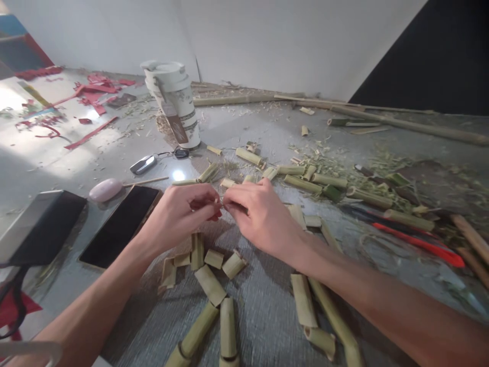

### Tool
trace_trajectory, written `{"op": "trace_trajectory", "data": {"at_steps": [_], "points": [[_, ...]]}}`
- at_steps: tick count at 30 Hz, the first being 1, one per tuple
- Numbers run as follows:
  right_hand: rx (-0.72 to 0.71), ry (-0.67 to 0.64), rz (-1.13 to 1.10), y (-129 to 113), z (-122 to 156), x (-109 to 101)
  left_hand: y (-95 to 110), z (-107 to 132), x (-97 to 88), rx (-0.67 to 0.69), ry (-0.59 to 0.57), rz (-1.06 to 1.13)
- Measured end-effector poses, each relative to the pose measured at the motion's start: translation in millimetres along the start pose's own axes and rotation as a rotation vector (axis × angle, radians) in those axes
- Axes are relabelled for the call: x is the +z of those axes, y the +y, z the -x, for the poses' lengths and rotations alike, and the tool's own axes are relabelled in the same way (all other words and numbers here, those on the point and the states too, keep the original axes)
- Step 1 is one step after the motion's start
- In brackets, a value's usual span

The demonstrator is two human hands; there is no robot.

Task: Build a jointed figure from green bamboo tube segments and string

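My left hand (191, 206) and my right hand (260, 211) meet above the table, fingertips almost touching. Both are closed in a pinch. A small red piece (216, 216) shows at the fingers of my left hand; its kind is too small to tell. Whatever my right fingers hold is hidden. Below the hands lie short cut bamboo pieces, among them a split one (211, 285) and a tube (227, 326). More bamboo pieces (301, 300) lie beneath my right forearm, beside a longer curved stalk (336, 323).
A lidded cup (187, 109) stands at the back. On the left are a phone (120, 227), a black box-shaped item (42, 227), a pink oval object (106, 189) and red scraps (95, 92). Red-handled pliers (420, 244) lie right, near bamboo shavings (324, 163). Long poles (412, 122) line the wall.
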State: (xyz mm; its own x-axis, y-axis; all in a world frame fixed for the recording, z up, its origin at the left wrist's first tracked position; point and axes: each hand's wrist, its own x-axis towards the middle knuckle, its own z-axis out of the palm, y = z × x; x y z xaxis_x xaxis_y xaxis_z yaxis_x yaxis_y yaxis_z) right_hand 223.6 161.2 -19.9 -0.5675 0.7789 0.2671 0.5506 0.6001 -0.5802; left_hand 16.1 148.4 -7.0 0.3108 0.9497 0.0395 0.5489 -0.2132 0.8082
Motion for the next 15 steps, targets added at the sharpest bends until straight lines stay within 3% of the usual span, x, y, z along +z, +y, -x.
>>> {"op": "trace_trajectory", "data": {"at_steps": [15], "points": [[-0.002, -0.006, -0.014, 3.0, -2.9, 1.9, -0.5, 2.1, -4.0, 0.063, 0.037, -0.152]]}}
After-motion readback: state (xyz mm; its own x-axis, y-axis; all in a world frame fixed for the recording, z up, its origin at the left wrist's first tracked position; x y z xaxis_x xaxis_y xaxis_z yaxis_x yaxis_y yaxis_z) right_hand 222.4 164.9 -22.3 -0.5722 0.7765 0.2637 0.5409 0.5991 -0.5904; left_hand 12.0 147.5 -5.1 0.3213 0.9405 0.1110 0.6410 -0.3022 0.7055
